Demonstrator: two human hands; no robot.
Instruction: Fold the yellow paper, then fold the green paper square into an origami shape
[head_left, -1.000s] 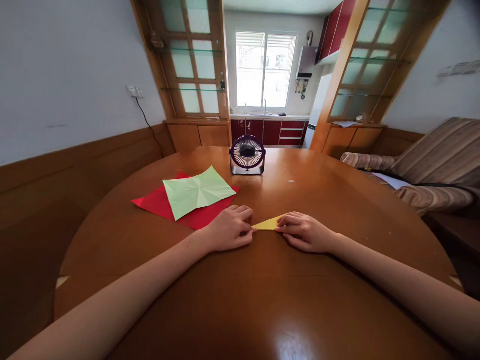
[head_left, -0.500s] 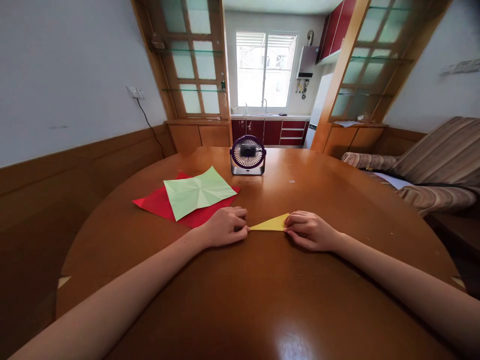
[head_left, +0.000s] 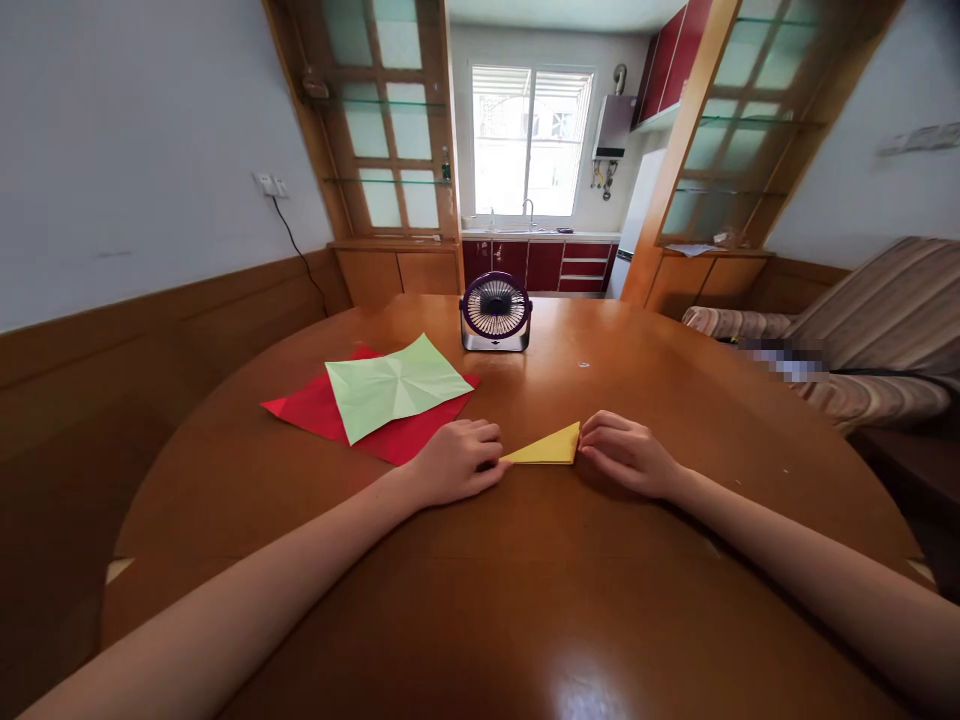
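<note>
A piece of yellow paper (head_left: 551, 448), folded into a narrow triangle, lies on the table between my hands. Its thin point is at the left, under the fingertips of my left hand (head_left: 459, 462), which is closed on that tip. At the taller right edge, my right hand (head_left: 626, 455) has its thumb and curled fingers pinched at the paper's edge; the exact contact is partly hidden. Beyond my left hand, a creased light green sheet (head_left: 397, 385) rests on top of red paper (head_left: 304, 408).
A small purple desk fan (head_left: 496, 308) stands on the far part of the round wooden table (head_left: 510, 600). A striped armchair (head_left: 877, 310) is beyond the table's right edge. Behind are wooden cabinets (head_left: 397, 270) and a kitchen with a window (head_left: 532, 140).
My right hand has shifted slightly right and up, uncovering more of the yellow paper's right edge. My left hand has moved a little right, its fingers lying flatter over the tip.
</note>
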